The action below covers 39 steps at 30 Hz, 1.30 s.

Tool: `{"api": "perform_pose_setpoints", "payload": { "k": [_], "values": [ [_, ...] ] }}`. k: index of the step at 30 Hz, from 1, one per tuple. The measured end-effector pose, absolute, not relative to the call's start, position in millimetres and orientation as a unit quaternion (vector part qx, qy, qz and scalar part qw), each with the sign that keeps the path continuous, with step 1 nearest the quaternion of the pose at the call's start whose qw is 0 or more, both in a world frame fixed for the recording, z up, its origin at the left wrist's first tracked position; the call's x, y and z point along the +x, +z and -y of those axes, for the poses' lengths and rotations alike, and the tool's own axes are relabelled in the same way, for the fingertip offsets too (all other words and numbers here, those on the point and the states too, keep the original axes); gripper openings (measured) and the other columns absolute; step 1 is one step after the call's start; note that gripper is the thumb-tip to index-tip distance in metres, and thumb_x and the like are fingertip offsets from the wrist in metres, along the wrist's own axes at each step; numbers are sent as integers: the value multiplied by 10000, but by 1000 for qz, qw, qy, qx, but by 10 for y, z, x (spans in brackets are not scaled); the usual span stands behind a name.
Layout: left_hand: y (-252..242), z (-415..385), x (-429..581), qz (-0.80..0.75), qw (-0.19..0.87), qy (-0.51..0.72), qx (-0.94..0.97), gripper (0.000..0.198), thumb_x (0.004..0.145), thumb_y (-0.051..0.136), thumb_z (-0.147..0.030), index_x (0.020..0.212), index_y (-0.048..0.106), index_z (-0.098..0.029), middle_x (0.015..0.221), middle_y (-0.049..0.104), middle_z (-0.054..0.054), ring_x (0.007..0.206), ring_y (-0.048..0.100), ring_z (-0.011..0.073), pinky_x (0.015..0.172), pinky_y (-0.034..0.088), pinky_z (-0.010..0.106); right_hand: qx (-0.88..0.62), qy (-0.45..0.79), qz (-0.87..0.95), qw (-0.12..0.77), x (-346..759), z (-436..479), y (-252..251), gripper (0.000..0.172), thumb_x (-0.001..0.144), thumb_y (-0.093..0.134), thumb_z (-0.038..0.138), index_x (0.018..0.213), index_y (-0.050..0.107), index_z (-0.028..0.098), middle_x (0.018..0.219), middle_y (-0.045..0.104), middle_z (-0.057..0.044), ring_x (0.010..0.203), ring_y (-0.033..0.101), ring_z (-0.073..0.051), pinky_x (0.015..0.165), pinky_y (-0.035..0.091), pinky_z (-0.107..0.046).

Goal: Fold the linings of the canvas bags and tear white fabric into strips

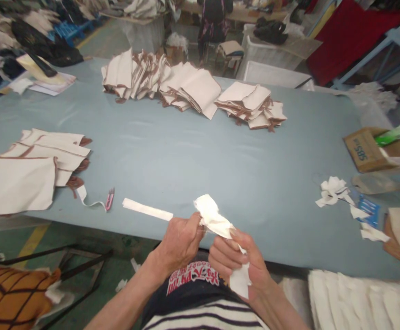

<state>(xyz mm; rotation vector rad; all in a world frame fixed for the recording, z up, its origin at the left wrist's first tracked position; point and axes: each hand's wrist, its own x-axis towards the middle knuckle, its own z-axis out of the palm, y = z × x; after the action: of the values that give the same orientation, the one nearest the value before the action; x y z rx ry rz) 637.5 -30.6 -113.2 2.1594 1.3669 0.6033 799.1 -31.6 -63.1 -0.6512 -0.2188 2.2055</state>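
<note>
A crumpled piece of white cloth (213, 216) stretches between my two hands at the table's near edge. Its left end is pinched by my left hand (183, 238), fingers closed. My right hand (239, 259) is wrapped round the other end, and a white scrap (241, 280) pokes out below its fingers. Left of my left hand a flat white strip (148, 209) lies on the table; whether it runs under that hand I cannot tell. Further left lie small pink-handled thread snips (109, 200), beside a narrow white tape (89, 201).
Cream cloth pieces with brown edging lie in a left stack (21, 183) and in far piles (191, 87) on the blue-grey table (172, 151). White scraps (333, 190) and a cardboard box (364, 149) sit at right. A person (215, 23) is beyond the table.
</note>
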Motion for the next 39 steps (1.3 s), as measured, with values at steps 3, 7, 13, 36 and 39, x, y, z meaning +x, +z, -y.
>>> {"api": "perform_pose_setpoints", "payload": {
  "k": [3,7,13,36,39],
  "values": [
    [-1162,389,6377,-479,272,217,806,408,1075,203,-296,879,548,-202,666,630,36,536,586,197,571,386,298,-230,872,49,430,8067,296,-577,663,809,799,380,522,225,215,426,103,149,396,35,-41,380,169,-155],
    [-1262,534,6343,-500,280,213,791,474,1085,158,-295,893,579,-193,711,656,60,561,596,207,588,416,316,-217,837,38,500,8203,272,-476,566,900,704,324,507,315,206,439,65,147,388,2,-52,357,172,-148],
    [-1321,570,6332,-521,297,202,774,451,1086,182,-293,1079,610,-149,733,690,74,605,646,212,636,466,315,-215,822,17,527,8298,182,-462,391,913,699,268,569,525,202,457,122,143,394,41,-63,363,262,-139],
    [-1139,679,6499,-434,545,114,708,398,1076,282,-377,1118,643,-216,1007,713,69,836,627,224,855,474,316,-179,744,3,644,8410,-597,-585,311,813,716,114,648,469,206,441,377,151,389,406,-44,551,505,-170],
    [-1182,774,6487,-435,604,123,656,408,1065,330,-454,1108,665,-225,880,683,37,795,591,209,792,469,295,-194,666,17,720,8630,-895,-563,347,842,657,135,608,413,216,415,302,158,340,334,-40,571,535,-188]
  ]
}}
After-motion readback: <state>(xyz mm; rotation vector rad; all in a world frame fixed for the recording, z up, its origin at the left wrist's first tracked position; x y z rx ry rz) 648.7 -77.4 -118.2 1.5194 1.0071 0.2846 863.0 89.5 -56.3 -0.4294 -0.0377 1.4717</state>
